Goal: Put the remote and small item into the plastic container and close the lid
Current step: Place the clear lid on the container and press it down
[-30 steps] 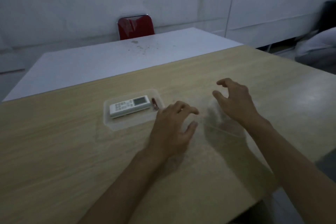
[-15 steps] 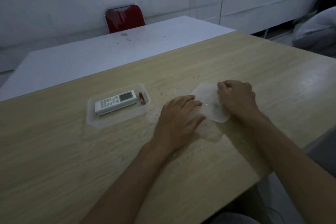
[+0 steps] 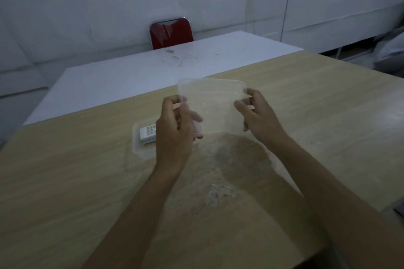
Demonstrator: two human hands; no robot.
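A clear plastic lid [image 3: 213, 105] is held up above the wooden table [image 3: 76, 181], tilted toward me. My left hand [image 3: 175, 131] grips its left edge and my right hand [image 3: 256, 113] grips its right edge. Behind my left hand the clear plastic container [image 3: 137, 144] sits on the table. The white remote [image 3: 147, 133] lies inside it, only its left end showing. The small item is hidden behind my left hand.
A white table [image 3: 135, 72] adjoins the far edge of the wooden one, with a red chair [image 3: 171, 33] behind it against the wall. The wooden table's near right corner ends by my right forearm. White fabric lies at the far right [image 3: 391, 50].
Both hands pressed on the lid lying flat on the table, then took hold of its edges and lifted it up in front of me.
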